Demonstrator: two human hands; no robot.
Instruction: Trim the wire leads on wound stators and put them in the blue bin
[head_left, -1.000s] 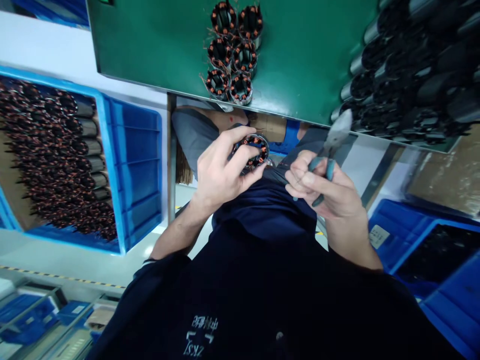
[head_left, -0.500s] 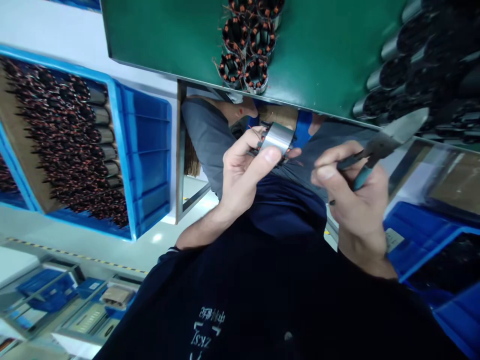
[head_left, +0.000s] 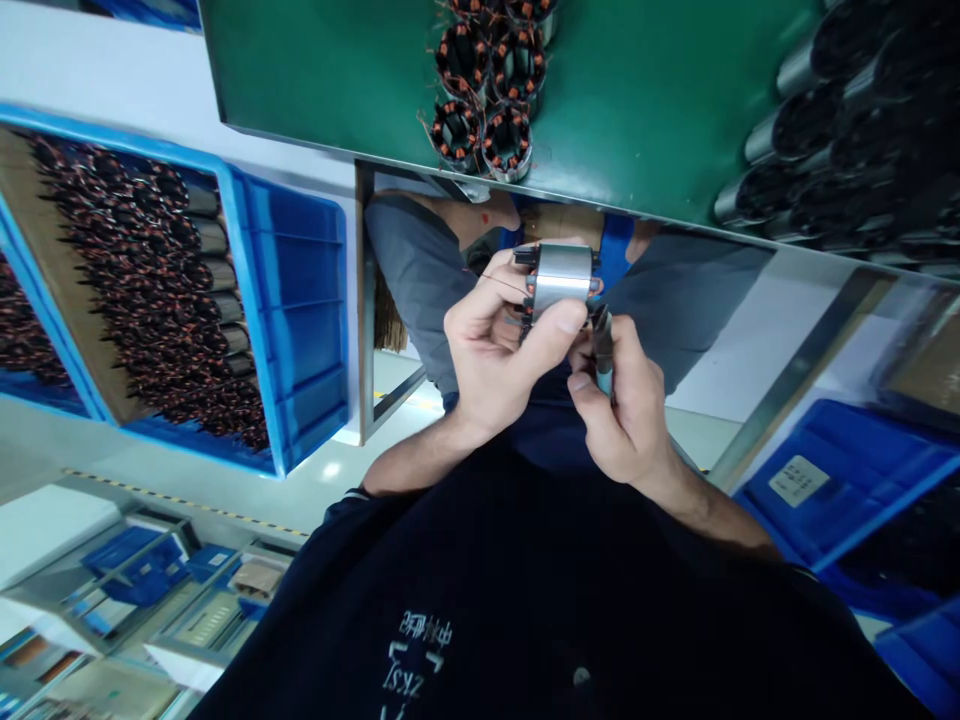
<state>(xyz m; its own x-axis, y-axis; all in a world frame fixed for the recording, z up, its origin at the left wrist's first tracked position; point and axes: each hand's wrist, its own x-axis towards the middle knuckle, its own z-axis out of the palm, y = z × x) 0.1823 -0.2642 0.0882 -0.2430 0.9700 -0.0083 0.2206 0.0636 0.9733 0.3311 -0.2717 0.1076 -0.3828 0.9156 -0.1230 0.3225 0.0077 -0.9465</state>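
Note:
My left hand (head_left: 495,345) is wrapped round a motor stator (head_left: 564,272), a silver ring with dark end pieces and copper windings. Its thumb presses on the metal side, and a thin wire trails off to the left. In my right hand (head_left: 626,405) is a pair of cutting pliers (head_left: 602,345) with light-blue handles, gripped close to the jaws. The jaw tips are at the stator's right end, by the windings; whether they touch a wire I cannot tell. Both hands are over my lap, below the edge of the green table (head_left: 637,130).
Wound stators (head_left: 506,140) stand in two columns on the table. Several dark-ended silver cylinders (head_left: 757,190) lie at its right. To the left, a blue crate (head_left: 289,330) holds rows of stators (head_left: 165,290). A labelled blue bin (head_left: 795,490) is at the lower right.
My right hand has moved left and inward, bringing the plier tips from pointing away at the right up to the stator. My left hand has turned the stator more level.

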